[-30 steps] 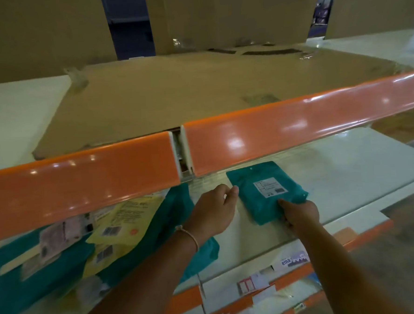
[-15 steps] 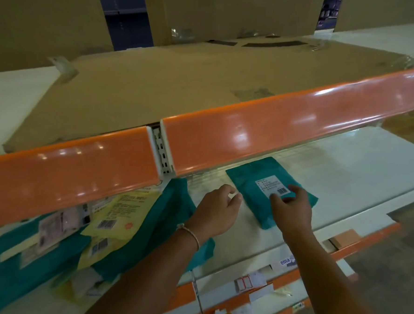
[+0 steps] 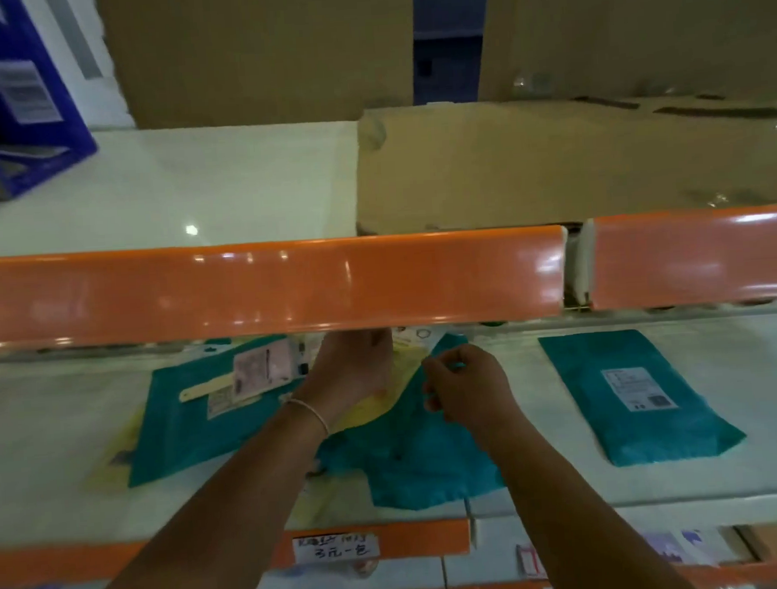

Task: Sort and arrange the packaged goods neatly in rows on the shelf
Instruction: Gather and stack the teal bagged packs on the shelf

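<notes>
Under the orange shelf rail (image 3: 263, 288), the person's left hand (image 3: 350, 369) is pressing flat, fingers spread, on a yellow packet (image 3: 375, 404) in a loose heap, though whether it is actually gripping the packet I cannot tell. Just right of it, the right hand (image 3: 467, 392) is hovering half-curled, pinching something pale and small that is too blurred to name. Teal packets (image 3: 415, 465) are lying jumbled beneath both hands. Well to the right, one teal packet (image 3: 638, 397) is lying alone, flat on the white shelf (image 3: 774, 466), label up.
</notes>
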Available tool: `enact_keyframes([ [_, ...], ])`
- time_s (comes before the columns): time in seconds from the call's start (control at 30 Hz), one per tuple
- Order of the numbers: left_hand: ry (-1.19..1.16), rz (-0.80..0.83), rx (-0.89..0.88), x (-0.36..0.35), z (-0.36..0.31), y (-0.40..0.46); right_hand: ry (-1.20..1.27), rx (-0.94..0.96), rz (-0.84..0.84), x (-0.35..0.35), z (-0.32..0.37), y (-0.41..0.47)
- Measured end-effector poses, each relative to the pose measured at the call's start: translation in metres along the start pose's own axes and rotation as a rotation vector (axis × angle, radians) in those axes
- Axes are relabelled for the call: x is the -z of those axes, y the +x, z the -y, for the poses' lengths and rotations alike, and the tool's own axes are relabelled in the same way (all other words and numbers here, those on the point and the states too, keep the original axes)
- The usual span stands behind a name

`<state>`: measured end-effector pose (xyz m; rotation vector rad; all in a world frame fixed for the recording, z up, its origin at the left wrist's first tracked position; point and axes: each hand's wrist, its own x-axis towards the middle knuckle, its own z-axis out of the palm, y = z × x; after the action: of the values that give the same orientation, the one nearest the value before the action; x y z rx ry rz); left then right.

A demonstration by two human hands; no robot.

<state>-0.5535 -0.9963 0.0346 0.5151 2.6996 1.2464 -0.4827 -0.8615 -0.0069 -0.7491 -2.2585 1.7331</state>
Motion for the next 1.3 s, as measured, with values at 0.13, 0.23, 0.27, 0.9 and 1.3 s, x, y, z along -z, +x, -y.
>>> enact_keyframes([
  [0.13, 0.046, 0.061, -0.066, 0.019, 0.027, -0.003, -0.122, -0.013, 0.004, -0.027, 0.005, -0.005],
  [0.23, -0.022, 0.105, -0.105, 0.027, 0.042, -0.008, -0.18, -0.032, -0.009, -0.039, 0.006, -0.009],
  [0.27, -0.043, 0.128, -0.102, 0.031, 0.046, -0.01, -0.179, -0.035, -0.024, -0.043, 0.007, -0.011],
  [0.9, -1.147, 0.602, 0.542, 0.11, 0.122, -0.004, 0.485, 0.143, -0.133, -0.111, 0.035, -0.075],
  [1.3, -0.885, 0.119, 0.48, 0.191, 0.211, -0.015, 0.272, 0.101, 0.153, -0.228, 0.05, -0.087],
])
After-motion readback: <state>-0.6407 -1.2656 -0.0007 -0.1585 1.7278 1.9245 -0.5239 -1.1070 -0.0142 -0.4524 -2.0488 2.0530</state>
